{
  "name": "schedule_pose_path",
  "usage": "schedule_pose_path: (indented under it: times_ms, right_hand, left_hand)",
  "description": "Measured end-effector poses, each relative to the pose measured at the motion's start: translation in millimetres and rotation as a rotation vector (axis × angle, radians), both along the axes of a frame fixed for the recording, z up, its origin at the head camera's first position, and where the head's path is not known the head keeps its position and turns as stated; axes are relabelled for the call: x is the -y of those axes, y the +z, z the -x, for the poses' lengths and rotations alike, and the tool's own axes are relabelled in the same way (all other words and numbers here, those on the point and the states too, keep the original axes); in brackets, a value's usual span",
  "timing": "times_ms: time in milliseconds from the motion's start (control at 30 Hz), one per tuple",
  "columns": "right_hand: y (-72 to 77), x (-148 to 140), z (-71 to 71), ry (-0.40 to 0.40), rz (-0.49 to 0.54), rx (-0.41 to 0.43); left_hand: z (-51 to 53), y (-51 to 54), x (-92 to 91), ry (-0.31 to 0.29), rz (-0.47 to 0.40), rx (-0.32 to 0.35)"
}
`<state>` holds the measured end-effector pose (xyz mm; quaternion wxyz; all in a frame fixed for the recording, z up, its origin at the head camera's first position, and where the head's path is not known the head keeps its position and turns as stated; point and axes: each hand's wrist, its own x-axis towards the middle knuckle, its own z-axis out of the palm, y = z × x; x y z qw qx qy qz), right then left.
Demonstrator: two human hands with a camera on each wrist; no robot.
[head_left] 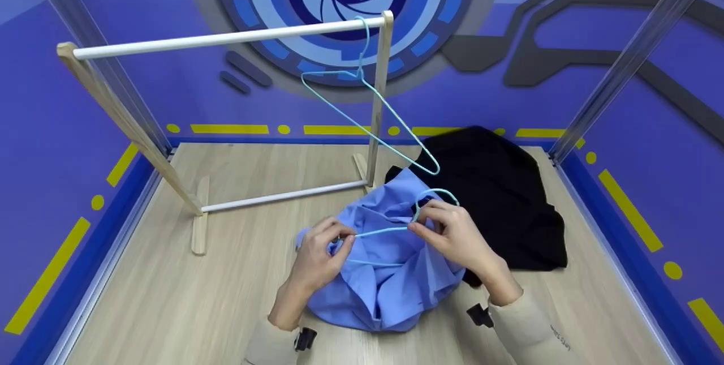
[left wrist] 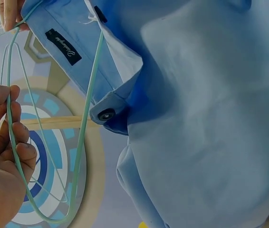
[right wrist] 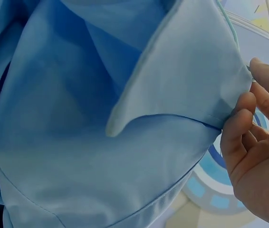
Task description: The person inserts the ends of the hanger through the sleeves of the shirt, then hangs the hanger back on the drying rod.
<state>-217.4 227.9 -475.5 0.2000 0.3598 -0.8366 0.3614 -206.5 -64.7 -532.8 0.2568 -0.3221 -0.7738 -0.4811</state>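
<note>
A light-blue collared shirt (head_left: 379,291) lies bunched on the table, and a pale turquoise hanger (head_left: 382,231) runs across its upper part. My left hand (head_left: 314,257) pinches one arm of this hanger between thumb and fingers. At the base of the hook, my right hand (head_left: 452,232) pinches the hanger. In the left wrist view, the hanger's end (left wrist: 63,220) sticks out beyond the shirt's buttoned collar edge, near a dark neck label (left wrist: 63,46). The right wrist view shows the collar (right wrist: 187,71) at the right fingertips; the other hanger end is hidden.
A wooden rack with a white top rail (head_left: 226,39) stands at the back left. Another turquoise hanger (head_left: 404,123) hangs from its right end. Black cloth (head_left: 503,206) lies on the table (head_left: 141,291) behind and right of the shirt. Blue panels (head_left: 667,144) enclose the back and sides.
</note>
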Motion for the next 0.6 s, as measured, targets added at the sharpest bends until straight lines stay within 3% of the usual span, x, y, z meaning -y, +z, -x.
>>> schedule_pose_path:
  times_ms: [267, 600]
  right_hand:
    - [-3.0, 1.4, -1.5, -0.026, -0.023, -0.002]
    - [-5.3, 4.7, -1.1, -0.064, 0.032, -0.043]
  left_hand:
    - [0.1, -1.9, -1.9, 0.022, 0.013, 0.005]
    - [-0.9, -0.3, -3.9, 0.077, 0.030, -0.002]
